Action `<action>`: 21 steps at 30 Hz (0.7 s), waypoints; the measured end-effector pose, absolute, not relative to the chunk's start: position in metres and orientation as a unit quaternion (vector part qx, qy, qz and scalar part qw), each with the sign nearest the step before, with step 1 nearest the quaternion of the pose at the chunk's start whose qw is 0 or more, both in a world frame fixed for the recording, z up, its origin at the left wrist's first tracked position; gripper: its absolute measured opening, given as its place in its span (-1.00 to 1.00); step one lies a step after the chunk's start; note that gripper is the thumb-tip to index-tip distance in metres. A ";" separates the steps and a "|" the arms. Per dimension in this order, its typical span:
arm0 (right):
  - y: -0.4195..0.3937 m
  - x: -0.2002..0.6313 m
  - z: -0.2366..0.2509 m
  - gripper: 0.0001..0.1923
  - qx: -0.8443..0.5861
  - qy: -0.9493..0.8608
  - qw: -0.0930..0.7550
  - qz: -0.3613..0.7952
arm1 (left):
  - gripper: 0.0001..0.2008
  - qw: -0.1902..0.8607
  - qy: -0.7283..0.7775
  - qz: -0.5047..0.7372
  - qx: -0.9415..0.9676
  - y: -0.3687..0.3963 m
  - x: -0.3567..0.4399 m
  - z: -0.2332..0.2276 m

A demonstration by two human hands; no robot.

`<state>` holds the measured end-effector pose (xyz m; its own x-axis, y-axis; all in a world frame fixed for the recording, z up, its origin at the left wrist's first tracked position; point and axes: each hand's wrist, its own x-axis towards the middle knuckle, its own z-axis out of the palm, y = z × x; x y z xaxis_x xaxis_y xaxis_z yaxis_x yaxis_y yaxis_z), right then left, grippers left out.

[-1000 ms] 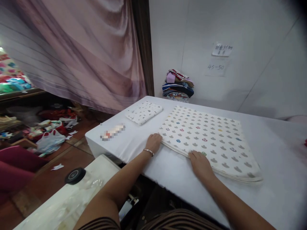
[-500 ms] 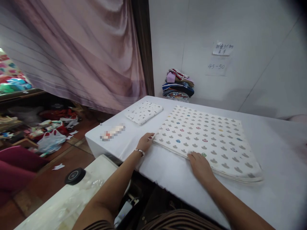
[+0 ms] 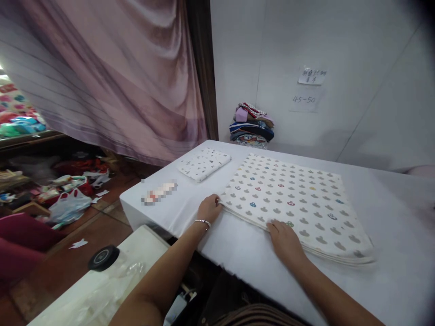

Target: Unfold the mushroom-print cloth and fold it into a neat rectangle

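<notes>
Pinching the near-left corner of the folded patterned cloth (image 3: 295, 203), the left hand (image 3: 210, 209) has its grip closed on the stacked edges, apparently to keep the layers aligned. The right hand (image 3: 286, 238) lies flat, fingers spread, pressing the near edge so the cloth stays put on the white bench (image 3: 238, 244). A smaller folded cloth (image 3: 204, 163) lies apart, beyond the left hand.
</notes>
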<state>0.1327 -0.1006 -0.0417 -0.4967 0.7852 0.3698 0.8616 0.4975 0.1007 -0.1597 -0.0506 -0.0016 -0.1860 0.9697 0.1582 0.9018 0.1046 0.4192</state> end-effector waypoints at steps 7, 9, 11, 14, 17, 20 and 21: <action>-0.099 0.128 -0.042 -0.59 -0.466 -0.864 0.147 -0.118 | -0.95 0.052 0.777 0.140 0.611 -0.049 -0.164 0.004; -0.099 0.127 -0.044 -0.60 -0.457 -0.866 0.166 -0.119 | -0.94 0.047 0.776 0.123 0.617 -0.048 -0.166 0.003; -0.097 0.127 -0.047 -0.61 -0.454 -0.863 0.184 -0.123 | -0.93 0.041 0.772 0.120 0.623 -0.048 -0.168 0.001; -0.095 0.126 -0.052 -0.60 -0.451 -0.860 0.199 -0.132 | -0.90 0.041 0.761 0.132 0.634 -0.049 -0.169 0.001; -0.095 0.125 -0.053 -0.60 -0.452 -0.857 0.207 -0.134 | -0.88 0.051 0.750 0.144 0.643 -0.050 -0.172 0.003; -0.095 0.124 -0.051 -0.59 -0.451 -0.858 0.209 -0.130 | -0.90 0.098 0.738 0.151 0.650 -0.048 -0.181 0.006; -0.096 0.124 -0.050 -0.59 -0.449 -0.859 0.211 -0.131 | -0.91 0.133 0.733 0.154 0.650 -0.046 -0.185 0.007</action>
<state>0.1243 -0.0958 -0.0502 -0.5083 0.7153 0.4796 0.8255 0.5633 0.0348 -0.1847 -0.0461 0.0068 -0.1207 0.9927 0.0040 0.9107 0.1091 0.3983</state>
